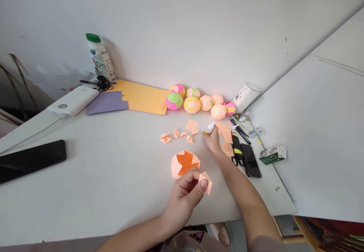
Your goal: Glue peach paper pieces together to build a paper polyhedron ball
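Between thumb and fingers, my left hand (186, 193) pinches a folded peach paper piece (208, 183) near the table's front edge. Just behind that hand sits a partly built peach paper ball (176, 165), its jagged opening showing a deeper orange inside. My right hand (212, 141) reaches farther back and is closed around a small glue bottle (209, 128) with a white nozzle; the hand covers much of the bottle. Several small folded peach pieces (165, 138) and a flat peach square (191, 125) lie to the left of the right hand.
Finished paper balls (192, 105) line the wall. Peach paper sheets (226, 133), scissors (237, 157), a phone (250, 160) and a small carton (273, 154) are at right. Yellow card (145, 96), purple card (108, 103), a bottle (101, 60), a white box (73, 100) and a black device (32, 160) are left.
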Motion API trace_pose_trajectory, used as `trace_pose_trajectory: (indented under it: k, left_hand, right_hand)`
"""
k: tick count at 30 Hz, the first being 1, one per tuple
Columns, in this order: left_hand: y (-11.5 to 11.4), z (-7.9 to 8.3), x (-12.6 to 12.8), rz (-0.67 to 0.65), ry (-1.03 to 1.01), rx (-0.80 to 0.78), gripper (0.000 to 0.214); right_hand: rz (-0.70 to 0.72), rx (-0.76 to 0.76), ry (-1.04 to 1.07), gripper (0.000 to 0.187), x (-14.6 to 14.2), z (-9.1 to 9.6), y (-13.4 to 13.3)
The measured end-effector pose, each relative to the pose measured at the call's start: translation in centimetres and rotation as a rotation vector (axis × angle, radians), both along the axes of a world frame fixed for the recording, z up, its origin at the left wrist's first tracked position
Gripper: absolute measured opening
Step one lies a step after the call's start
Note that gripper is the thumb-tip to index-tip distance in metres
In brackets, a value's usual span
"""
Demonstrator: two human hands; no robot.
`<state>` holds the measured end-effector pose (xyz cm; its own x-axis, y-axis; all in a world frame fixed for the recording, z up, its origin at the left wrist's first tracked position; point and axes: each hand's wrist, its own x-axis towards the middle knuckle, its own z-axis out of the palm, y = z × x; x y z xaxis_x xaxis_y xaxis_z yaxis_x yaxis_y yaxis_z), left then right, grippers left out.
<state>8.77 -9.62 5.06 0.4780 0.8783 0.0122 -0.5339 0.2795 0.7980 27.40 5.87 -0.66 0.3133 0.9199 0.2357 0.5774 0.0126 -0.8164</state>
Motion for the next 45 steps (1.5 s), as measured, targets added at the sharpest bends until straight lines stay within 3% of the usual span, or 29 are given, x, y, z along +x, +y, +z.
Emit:
trace_pose_trajectory:
  k: [2,5,10,12,14,17,22,29,45]
  left_hand:
    - [0.2,-0.4,0.1,0.007,0.021,-0.02,0.03]
    - [0.7,-1.1,-0.2,0.044,0.034,-0.077,0.031]
    - [0.7,-1.7,-0.8,0.029,0.007,-0.108,0.03]
    - [0.6,-1.7,-0.9,0.023,0.012,-0.115,0.031]
    - [0.6,-1.6,-0.9,0.022,0.025,-0.126,0.03]
    - [0.7,-1.4,-0.8,0.01,0.051,-0.116,0.03]
    - [0.8,-1.2,-0.7,-0.033,0.104,-0.057,0.03]
    - [0.7,-1.1,-0.8,-0.05,0.143,-0.012,0.029]
    - [0.6,-0.9,-0.9,-0.03,0.222,0.006,0.031]
  right_hand:
    - [-0.01,-0.007,0.002,0.05,0.2,0.7,0.3]
    - [0.079,0.005,0.005,0.055,1.0,3.9,-1.0]
    - [0.415,0.231,-0.17,0.036,2.2,11.9,-6.5]
    - [0.488,0.301,-0.19,0.035,2.2,14.1,-8.8]
    - [0.517,0.251,-0.142,0.04,1.8,15.3,-10.5]
    - [0.535,0.195,-0.024,0.041,1.1,15.6,-11.9]
    - [0.61,0.106,0.143,0.041,0.3,15.2,-11.8]
    - [0.694,-0.027,0.167,0.024,-0.8,15.4,-11.6]
    - [0.722,0.005,0.167,0.017,-1.4,15.6,-11.5]
